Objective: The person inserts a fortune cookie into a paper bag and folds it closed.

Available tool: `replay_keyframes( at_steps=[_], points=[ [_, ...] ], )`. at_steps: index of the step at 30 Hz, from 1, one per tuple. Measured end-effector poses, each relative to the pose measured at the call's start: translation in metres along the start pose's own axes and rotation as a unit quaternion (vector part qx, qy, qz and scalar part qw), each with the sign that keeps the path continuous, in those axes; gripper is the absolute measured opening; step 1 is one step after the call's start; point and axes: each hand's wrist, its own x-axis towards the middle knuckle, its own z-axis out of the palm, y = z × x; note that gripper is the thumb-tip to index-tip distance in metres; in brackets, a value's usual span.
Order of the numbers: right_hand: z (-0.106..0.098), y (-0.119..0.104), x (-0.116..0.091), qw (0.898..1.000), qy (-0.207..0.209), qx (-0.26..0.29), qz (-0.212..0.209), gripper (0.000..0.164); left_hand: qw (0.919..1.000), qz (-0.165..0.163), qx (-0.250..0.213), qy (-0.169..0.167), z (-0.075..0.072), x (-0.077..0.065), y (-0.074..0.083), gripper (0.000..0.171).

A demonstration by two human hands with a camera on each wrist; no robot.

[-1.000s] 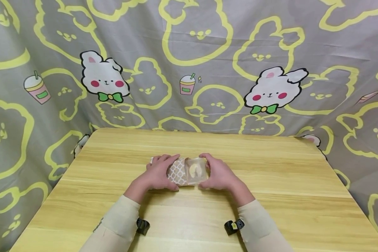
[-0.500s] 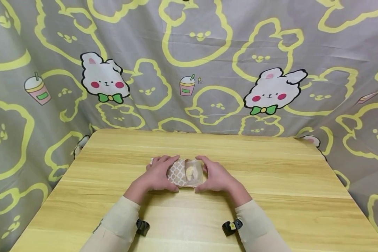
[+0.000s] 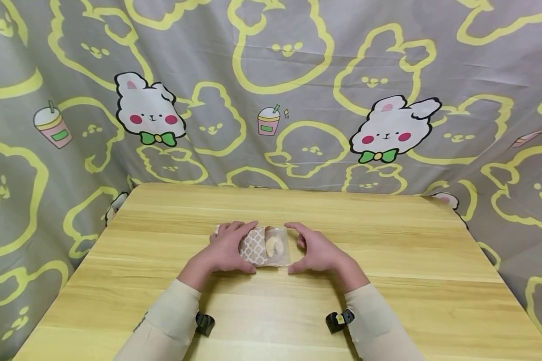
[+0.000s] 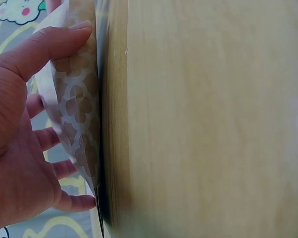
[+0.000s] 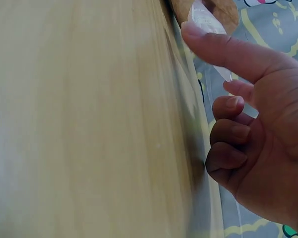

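Note:
A brown paper bag (image 3: 254, 246) with a white lattice print lies flat near the middle of the table, its mouth facing right. My left hand (image 3: 228, 250) holds it, thumb on the near edge and fingers over the far edge; the thumb lies along the print in the left wrist view. A clear packet (image 3: 283, 246) with a pale round piece inside sticks out of the mouth, its left part hidden in the bag. My right hand (image 3: 318, 250) is at the packet's right end, thumb and index finger spread apart at its near and far corners, other fingers curled in.
A wood-grain table (image 3: 388, 301) spreads around the hands. Behind and at both sides hangs a grey curtain (image 3: 298, 65) with yellow outlines and white rabbits. Each forearm wears a beige band with a small black camera (image 3: 339, 321).
The clear packet has slid left, deeper into the paper bag, pushed by the right hand. Then the right hand has drawn back slightly to the right. The left hand stays put.

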Motion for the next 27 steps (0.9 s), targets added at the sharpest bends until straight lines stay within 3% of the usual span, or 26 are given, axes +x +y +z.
replay_keyframes(
  at_steps=[15,18,23,27],
  points=[
    [0.011,-0.009,0.008,1.0,0.013,0.017,-0.008,0.111,1.0,-0.002,0.002,-0.003,0.0,0.0,0.001,0.114],
    [0.009,-0.009,0.005,0.999,0.036,0.025,-0.01,0.092,1.0,-0.005,0.001,-0.002,0.0,0.0,0.001,0.114],
    [0.008,-0.013,0.003,0.997,0.064,0.022,-0.042,0.036,1.0,-0.004,0.002,0.002,-0.001,0.0,0.002,0.114],
    [0.012,-0.017,0.005,0.996,0.062,0.009,-0.061,0.018,1.0,-0.003,0.001,-0.002,-0.002,-0.001,0.004,0.114]
  ],
)
